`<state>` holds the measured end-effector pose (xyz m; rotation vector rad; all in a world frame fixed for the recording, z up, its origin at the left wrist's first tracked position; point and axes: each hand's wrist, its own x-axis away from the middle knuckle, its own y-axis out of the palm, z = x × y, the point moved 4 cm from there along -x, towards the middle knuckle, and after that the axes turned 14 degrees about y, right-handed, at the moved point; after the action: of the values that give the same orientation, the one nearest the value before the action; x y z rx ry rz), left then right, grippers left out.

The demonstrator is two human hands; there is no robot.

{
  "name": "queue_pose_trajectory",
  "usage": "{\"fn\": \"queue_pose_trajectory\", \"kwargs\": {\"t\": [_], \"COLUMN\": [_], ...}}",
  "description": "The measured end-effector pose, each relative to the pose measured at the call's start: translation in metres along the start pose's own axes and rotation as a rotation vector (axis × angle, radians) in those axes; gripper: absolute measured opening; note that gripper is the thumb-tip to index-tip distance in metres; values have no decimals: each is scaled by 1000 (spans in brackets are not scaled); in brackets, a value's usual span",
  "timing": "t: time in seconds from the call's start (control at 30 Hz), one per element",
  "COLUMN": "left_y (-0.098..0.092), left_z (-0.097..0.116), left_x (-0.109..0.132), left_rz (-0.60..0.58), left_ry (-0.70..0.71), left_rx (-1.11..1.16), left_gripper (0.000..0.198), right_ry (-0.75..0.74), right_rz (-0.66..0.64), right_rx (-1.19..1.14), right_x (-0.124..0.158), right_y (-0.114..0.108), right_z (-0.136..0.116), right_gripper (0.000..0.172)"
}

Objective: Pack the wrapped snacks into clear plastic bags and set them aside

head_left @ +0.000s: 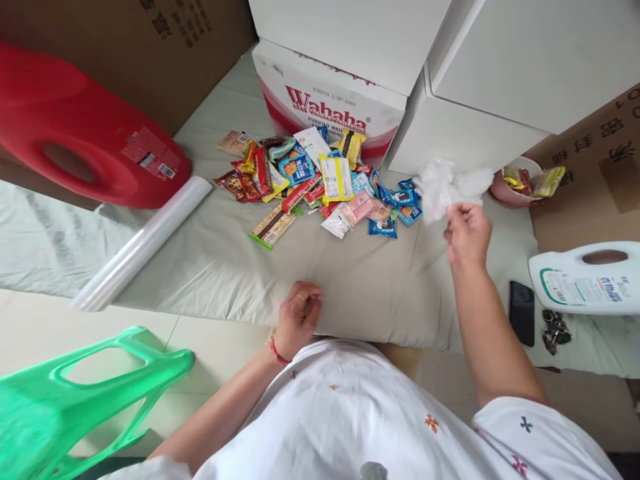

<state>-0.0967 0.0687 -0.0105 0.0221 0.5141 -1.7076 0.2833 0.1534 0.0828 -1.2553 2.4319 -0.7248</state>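
Observation:
My right hand (467, 237) is closed on the lower edge of a crumpled clear plastic bag (445, 187), which lies at the right end of a heap of packaged snacks (300, 167). My left hand (300, 317), with a red cord round its wrist, is loosely closed near the front edge of the sheet-covered surface (350, 287); nothing shows in its fingers. The heap holds many small wrapped packets in red, blue, yellow and white. A long bar in a clear and green wrapper (273, 227) lies at its front left.
A clear plastic roll (145, 243) and a red jug (85, 133) are on the left. Behind stands a Wahaha carton (330, 100). At right are a pink basket (515, 193) holding packets, a white detergent bottle (590, 280), a phone (522, 313) and keys (555, 331). A green stool (90, 393) stands lower left.

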Motion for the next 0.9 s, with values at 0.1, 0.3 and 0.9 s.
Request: {"fn": "queue_pose_trajectory", "kwargs": {"t": [0.1, 0.3, 0.9], "left_y": [39, 86, 68], "left_z": [6, 27, 11], "left_x": [-18, -50, -28], "left_rz": [-166, -275, -61], "left_ry": [-330, -461, -644], "left_rx": [417, 673, 874], "left_gripper": [33, 48, 25], "right_ry": [356, 649, 613], "right_rz": [-147, -213, -289], "right_rx": [-374, -662, -768], "right_x": [73, 157, 153], "right_y": [27, 76, 55], "right_z": [21, 35, 48], "right_gripper": [32, 44, 38]}}
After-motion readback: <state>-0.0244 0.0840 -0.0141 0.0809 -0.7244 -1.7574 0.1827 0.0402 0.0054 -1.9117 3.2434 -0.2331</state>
